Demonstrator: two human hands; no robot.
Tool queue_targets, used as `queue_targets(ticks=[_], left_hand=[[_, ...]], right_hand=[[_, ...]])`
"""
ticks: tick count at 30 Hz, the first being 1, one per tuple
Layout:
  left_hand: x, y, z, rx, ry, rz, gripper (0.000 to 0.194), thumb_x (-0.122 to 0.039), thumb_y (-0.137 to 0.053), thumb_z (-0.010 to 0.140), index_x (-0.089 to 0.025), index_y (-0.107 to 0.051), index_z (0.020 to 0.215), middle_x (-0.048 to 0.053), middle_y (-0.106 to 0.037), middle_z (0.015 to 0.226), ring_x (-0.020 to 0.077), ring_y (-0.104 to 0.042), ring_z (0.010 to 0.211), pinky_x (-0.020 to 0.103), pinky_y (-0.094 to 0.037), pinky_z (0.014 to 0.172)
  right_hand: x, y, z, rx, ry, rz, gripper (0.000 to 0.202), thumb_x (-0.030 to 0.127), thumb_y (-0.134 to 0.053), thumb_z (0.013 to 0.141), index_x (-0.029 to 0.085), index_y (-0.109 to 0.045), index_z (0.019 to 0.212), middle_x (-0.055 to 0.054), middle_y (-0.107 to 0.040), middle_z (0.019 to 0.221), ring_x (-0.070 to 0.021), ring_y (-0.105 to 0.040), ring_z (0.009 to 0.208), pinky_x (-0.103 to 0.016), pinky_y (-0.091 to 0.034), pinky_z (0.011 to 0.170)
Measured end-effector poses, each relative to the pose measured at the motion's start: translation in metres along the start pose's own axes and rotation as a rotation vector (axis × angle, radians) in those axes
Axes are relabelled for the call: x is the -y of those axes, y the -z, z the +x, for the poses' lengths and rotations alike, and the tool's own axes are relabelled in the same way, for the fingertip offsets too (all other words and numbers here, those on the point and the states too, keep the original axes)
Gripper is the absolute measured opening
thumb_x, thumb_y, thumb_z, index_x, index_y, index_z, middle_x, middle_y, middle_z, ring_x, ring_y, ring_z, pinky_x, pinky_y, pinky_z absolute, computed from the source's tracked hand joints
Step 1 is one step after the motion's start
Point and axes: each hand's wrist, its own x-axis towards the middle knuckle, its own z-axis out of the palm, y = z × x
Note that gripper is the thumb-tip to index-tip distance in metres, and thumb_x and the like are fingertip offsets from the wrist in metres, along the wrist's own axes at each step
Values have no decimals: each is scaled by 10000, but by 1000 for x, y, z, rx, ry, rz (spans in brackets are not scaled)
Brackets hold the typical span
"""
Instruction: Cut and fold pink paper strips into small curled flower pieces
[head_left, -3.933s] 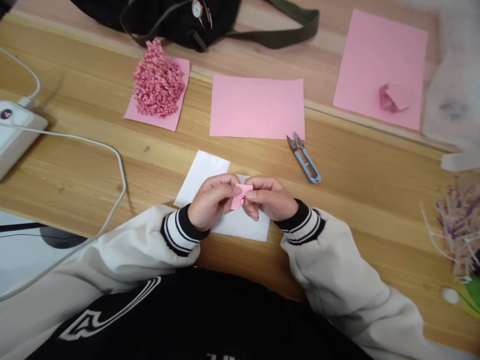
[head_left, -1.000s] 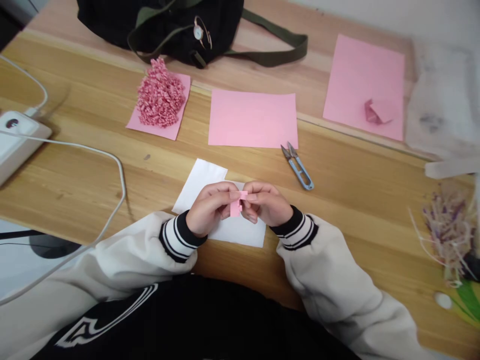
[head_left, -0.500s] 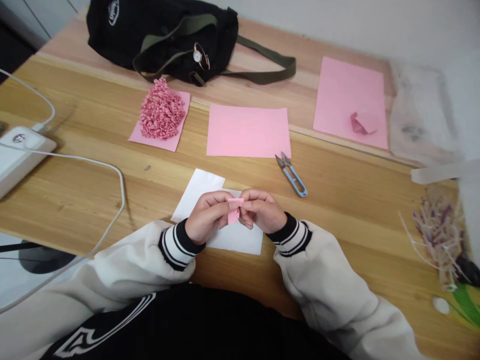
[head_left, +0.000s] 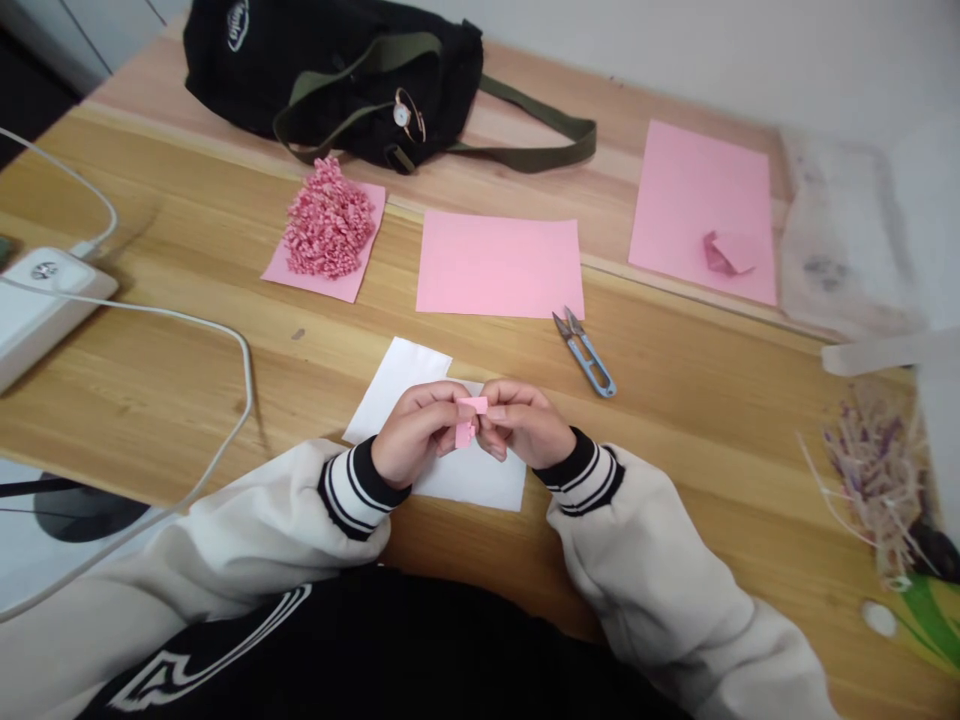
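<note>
Between my two hands is a small folded strip of pink paper (head_left: 464, 435). My left hand (head_left: 412, 425) pinches its left side, thumb on top. From the other side my right hand (head_left: 529, 425) grips the strip's upper right end between thumb and fingers. Both hands are closed, held close together over white paper sheets (head_left: 480, 485). The fingers hide part of the strip. Thread snips (head_left: 589, 355) with blue handles lie beyond my right hand, their blades at a pink paper sheet (head_left: 499, 262).
A heap of pink curled bits (head_left: 328, 225) rests on pink paper at back left. Behind it lies a black bag (head_left: 337, 75) with a watch (head_left: 403, 115). A power strip (head_left: 49, 305) with cables is at left; dried stems (head_left: 877, 480) and another pink sheet (head_left: 701, 200) at right.
The upper part of the pink strip has tilted slightly and shows a broader face between my fingers. Both hands stay nearly in place; the view has shifted a little.
</note>
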Motion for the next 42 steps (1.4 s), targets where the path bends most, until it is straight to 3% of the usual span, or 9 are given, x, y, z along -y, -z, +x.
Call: queue_targets(ticks=[14, 28, 42], left_hand=[[1, 2, -1, 3, -2, 52, 226, -269, -640, 642, -139, -503, 517, -2, -498, 423, 70, -382, 385, 226, -202, 416], [-3, 0, -1, 4, -16, 46, 235, -275, -626, 639, -142, -486, 506, -39, -422, 398, 57, -351, 378, 228, -198, 418], [0, 1, 0, -2, -8, 25, 207, -255, -597, 644, -148, -491, 502, -34, -442, 381, 59, -347, 363, 233, -185, 422]], right_hand=[[-1, -1, -1, -8, 5, -92, 268, 357, -671, 749, 132, -540, 687, 49, -542, 444, -57, -445, 368, -197, -374, 414], [-2, 0, 1, 16, 15, -133, 244, 349, -654, 750, 142, -542, 687, 55, -541, 445, -64, -442, 372, -207, -373, 429], [-2, 0, 0, 41, 17, -99, 170, 297, -612, 743, 139, -560, 705, 45, -547, 448, -73, -446, 382, -210, -359, 437]])
